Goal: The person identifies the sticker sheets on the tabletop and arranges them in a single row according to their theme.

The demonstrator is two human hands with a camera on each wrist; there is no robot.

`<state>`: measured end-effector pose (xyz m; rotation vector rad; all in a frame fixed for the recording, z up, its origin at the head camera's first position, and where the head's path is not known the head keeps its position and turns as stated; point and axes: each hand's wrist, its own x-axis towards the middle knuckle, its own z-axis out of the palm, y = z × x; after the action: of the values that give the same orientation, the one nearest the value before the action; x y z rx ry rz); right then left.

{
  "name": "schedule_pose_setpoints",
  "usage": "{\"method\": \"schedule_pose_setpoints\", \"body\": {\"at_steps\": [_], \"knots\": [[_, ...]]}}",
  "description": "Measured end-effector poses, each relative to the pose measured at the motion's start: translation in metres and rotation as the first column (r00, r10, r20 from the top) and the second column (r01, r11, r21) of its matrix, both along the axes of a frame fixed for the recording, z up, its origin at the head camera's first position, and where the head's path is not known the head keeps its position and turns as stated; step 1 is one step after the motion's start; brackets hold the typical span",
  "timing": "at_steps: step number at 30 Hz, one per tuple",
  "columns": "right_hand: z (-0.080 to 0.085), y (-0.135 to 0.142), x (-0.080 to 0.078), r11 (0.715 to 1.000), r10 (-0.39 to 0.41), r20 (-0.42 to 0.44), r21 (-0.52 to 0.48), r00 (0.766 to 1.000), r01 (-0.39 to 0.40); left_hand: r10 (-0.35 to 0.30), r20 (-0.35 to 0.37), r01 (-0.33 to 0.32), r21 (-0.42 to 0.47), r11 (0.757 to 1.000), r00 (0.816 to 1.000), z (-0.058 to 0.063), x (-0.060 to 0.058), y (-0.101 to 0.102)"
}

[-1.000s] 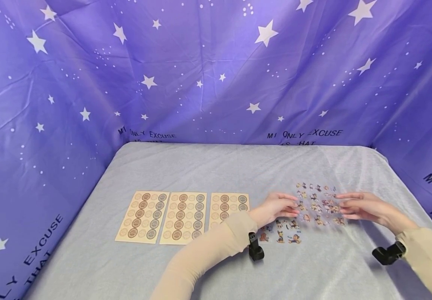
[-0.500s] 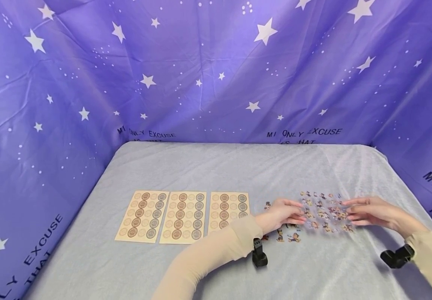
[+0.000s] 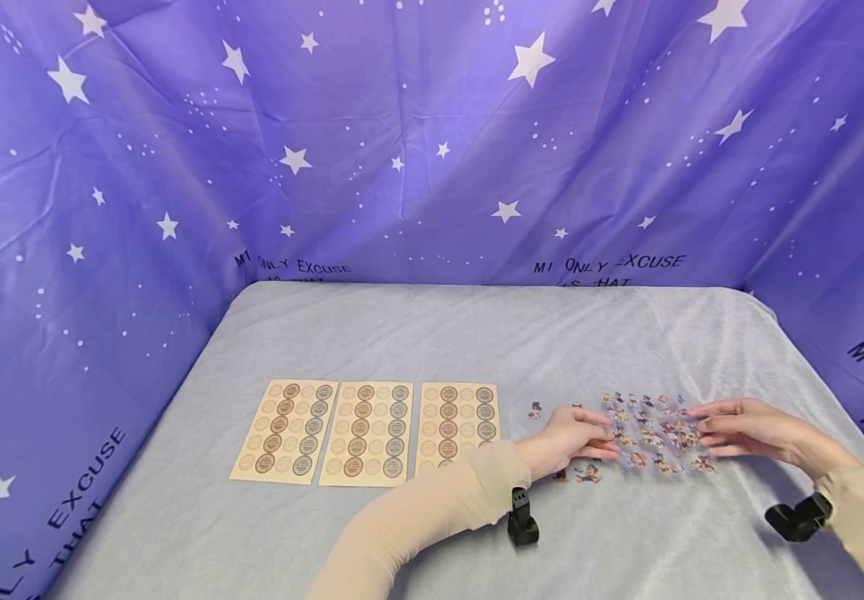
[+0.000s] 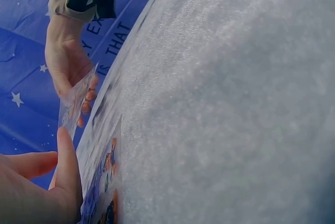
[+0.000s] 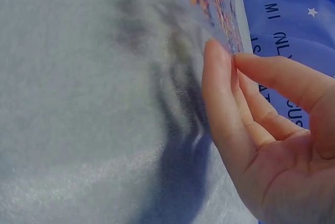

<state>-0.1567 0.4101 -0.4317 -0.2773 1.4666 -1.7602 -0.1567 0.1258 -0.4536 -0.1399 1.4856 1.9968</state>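
Observation:
A clear sticker sheet point(image 3: 652, 433) printed with small cartoon dogs is held between both hands at the right of the table. My left hand point(image 3: 568, 437) pinches its left edge, and my right hand point(image 3: 754, 429) pinches the opposite edge between thumb and fingers. In the right wrist view the sheet point(image 5: 222, 7) is above the cloth, with the hand's shadow cast below. Another clear sheet with cartoon dogs point(image 3: 589, 475) lies on the table under my left hand, partly hidden by it. The left wrist view shows this lower sheet point(image 4: 110, 177) flat on the cloth.
Three cream sheets of round stickers lie in a row to the left: the left one point(image 3: 265, 476), the middle one point(image 3: 330, 478) and the right one point(image 3: 432, 387), partly covered by the left sleeve. Grey cloth point(image 3: 402, 333) covers the table; a purple star-printed curtain point(image 3: 432, 192) surrounds it.
Both hands have moved the held clear sheet a little rightward and toward the person, lower over the table. The cream sheets have stayed put.

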Motion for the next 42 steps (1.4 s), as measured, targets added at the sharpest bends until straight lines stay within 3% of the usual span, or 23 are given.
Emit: {"method": "schedule_pose_setpoints", "body": {"at_steps": [13,26,42], "knots": [[-0.004,-0.001,0.001,0.999,-0.007,-0.014,0.032,1.000,0.007,0.073,-0.028,-0.074,-0.042,0.996,0.997,0.002,0.005,0.001],[-0.004,-0.004,0.003,0.993,-0.037,-0.047,0.108,0.998,0.042,0.129,-0.068,-0.134,-0.076,0.988,0.989,-0.005,0.009,0.009],[-0.003,-0.012,0.008,0.941,-0.117,-0.119,0.306,0.986,0.148,0.125,-0.156,-0.149,-0.151,0.977,0.980,0.002,0.018,0.011]]}}
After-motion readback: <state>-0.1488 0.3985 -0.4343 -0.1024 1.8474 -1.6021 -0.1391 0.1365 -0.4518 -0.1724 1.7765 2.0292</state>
